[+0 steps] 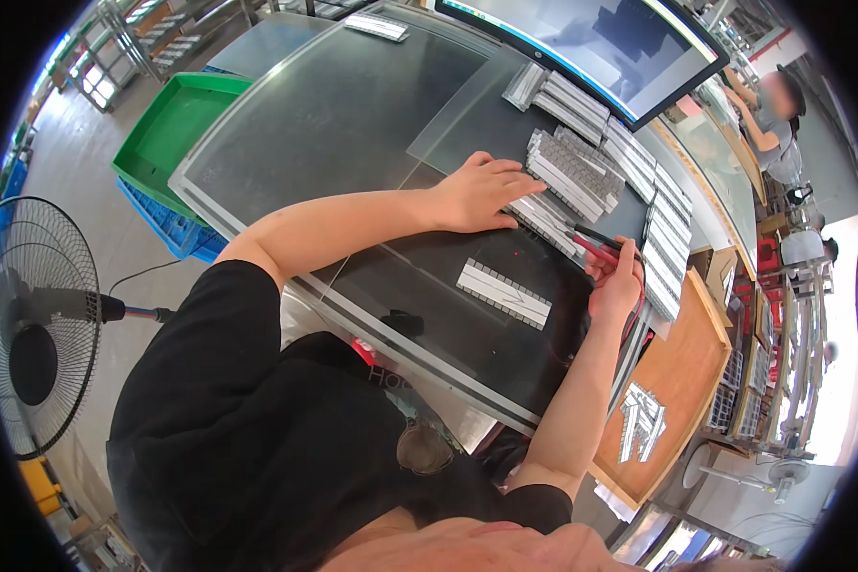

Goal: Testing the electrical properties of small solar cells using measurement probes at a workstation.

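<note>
Nearest on the dark bench [353, 124] lies one loose strip of small grey parts [503, 294], flat and on its own. Just past it the right hand [617, 281] is closed around red-handled pliers [596, 246], tips aimed left at the strips. The left hand [477, 194] lies flat, fingers spread, pinning the pile of grey strips [572, 176]. They look light, thin and probably bendy, so I'd pinch them by the long edges. Farther off, more strips sit under a monitor [591, 48].
</note>
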The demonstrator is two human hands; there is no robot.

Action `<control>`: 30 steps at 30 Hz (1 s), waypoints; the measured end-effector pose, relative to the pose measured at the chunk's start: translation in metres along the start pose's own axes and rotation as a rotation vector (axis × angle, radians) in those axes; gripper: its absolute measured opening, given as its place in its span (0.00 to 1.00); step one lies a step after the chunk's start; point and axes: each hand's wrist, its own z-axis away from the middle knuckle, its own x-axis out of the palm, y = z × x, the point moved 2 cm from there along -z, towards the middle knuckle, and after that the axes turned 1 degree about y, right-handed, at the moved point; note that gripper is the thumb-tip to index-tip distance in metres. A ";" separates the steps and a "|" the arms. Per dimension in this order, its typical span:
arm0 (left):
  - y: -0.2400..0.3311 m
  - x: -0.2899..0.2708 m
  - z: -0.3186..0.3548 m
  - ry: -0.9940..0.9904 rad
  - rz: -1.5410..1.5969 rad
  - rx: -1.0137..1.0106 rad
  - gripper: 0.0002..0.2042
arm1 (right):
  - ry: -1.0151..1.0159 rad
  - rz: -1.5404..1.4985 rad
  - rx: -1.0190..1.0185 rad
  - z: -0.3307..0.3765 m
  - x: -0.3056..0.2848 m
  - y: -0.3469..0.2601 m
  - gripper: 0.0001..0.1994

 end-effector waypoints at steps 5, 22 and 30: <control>-0.004 0.002 -0.001 -0.087 -0.002 -0.026 0.26 | 0.044 0.010 -0.009 -0.002 -0.002 0.000 0.14; -0.006 -0.023 0.012 -0.146 0.176 0.013 0.29 | 0.098 0.101 0.003 -0.003 -0.006 0.000 0.14; 0.001 -0.031 0.012 -0.105 0.165 0.054 0.28 | 0.129 0.054 -0.047 -0.009 -0.010 0.007 0.14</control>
